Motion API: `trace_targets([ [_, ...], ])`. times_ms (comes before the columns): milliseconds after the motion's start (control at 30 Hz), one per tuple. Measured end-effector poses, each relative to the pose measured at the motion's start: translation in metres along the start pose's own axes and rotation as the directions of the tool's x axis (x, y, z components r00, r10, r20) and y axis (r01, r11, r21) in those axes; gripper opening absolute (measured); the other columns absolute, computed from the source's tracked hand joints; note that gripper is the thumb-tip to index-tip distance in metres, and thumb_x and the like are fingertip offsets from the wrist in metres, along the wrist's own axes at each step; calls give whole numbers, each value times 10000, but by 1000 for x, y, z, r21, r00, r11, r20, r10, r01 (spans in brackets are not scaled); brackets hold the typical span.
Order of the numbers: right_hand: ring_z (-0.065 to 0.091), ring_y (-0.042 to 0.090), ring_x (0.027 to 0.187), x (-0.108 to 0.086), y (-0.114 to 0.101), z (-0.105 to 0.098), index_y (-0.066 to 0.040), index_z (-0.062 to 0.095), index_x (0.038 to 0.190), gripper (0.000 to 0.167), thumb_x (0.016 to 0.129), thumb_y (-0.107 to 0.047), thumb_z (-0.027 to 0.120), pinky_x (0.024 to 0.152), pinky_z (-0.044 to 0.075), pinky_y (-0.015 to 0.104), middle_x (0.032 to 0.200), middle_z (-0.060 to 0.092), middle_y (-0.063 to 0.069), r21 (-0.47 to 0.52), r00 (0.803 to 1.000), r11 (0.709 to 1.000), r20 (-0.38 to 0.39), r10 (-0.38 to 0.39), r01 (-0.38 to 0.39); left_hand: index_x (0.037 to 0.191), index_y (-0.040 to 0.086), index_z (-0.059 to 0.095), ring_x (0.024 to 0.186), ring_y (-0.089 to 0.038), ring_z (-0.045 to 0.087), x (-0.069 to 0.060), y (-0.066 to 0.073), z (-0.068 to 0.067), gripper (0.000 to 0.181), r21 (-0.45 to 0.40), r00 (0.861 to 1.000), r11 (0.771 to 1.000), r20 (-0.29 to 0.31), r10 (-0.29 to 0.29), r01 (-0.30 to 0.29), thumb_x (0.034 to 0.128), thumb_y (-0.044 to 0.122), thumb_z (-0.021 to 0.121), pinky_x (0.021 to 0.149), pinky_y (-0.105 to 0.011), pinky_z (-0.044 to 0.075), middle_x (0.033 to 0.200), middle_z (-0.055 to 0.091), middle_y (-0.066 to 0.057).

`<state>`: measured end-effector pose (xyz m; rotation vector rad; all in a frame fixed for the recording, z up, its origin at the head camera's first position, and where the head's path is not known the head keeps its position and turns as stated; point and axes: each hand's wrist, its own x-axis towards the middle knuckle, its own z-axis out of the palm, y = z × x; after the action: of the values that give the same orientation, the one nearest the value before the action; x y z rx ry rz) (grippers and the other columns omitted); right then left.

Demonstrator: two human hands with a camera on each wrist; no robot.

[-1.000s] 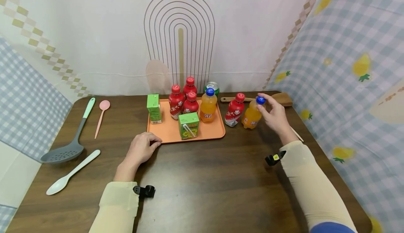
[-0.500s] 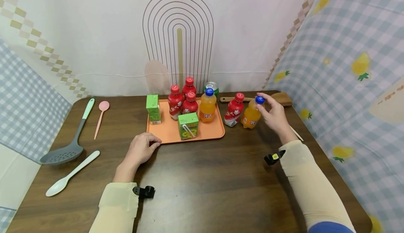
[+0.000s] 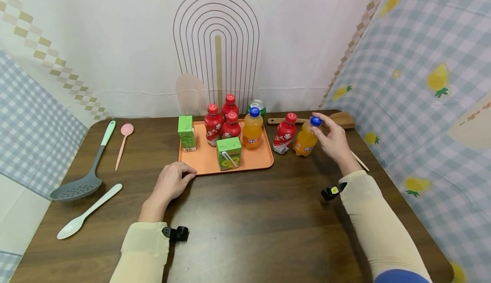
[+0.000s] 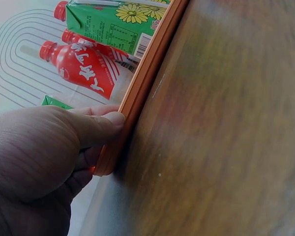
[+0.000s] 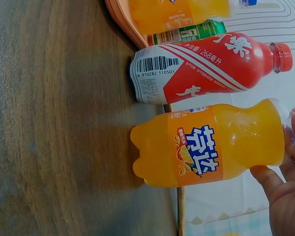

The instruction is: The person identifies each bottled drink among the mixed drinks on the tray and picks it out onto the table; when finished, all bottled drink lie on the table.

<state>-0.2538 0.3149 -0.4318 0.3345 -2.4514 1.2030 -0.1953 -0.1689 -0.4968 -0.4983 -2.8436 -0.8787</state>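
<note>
In the head view, my left hand [image 3: 172, 183] pinches the near left corner of the orange tray [image 3: 205, 163]; the left wrist view shows the thumb on the tray's rim [image 4: 146, 73]. My right hand [image 3: 334, 143] holds the orange soda bottle [image 3: 305, 140] by its blue cap and neck, right of the tray. That bottle stands upright on the table beside a red bottle [image 3: 285, 134]. On the tray stand several red bottles [image 3: 213, 125], another orange soda bottle [image 3: 252, 130] and two green cartons [image 3: 229, 154] [image 3: 186, 133].
A green can [image 3: 258, 105] stands behind the tray. A wooden spatula [image 3: 343, 120] lies behind the right-hand bottles. At the left lie a grey slotted turner [image 3: 78, 188], a pink spoon [image 3: 124, 136] and a white spoon [image 3: 82, 217]. Curtains hang behind and at the sides.
</note>
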Motion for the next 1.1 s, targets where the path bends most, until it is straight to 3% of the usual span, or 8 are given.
trace_targets([
  [300,551,207,1181,-1,0,-1,-202,557,1346,405,945,-189,613,726,478,120,1299,600,74,-23,1000,1000,10,10,-9,864,153,774,917,-254,637,0,-1,2,52,1,1000,1000,7,-12,12,855,124,732,840,-469,482,881,702,3],
  [800,526,245,1224,1,1,-1,-181,534,1371,431,948,-129,598,800,479,116,1327,575,101,8,999,999,42,33,-33,867,160,775,930,-254,635,0,1,2,49,0,1000,1000,4,-26,26,858,140,732,843,-469,482,887,705,8],
  [1100,521,335,1217,-4,-34,-7,-31,503,1374,420,958,-41,562,865,479,153,1318,562,188,15,997,1000,76,2,-3,877,146,775,921,-252,639,1,1,1,52,-2,1000,1000,-6,11,-11,850,127,735,836,-456,488,890,704,-1],
])
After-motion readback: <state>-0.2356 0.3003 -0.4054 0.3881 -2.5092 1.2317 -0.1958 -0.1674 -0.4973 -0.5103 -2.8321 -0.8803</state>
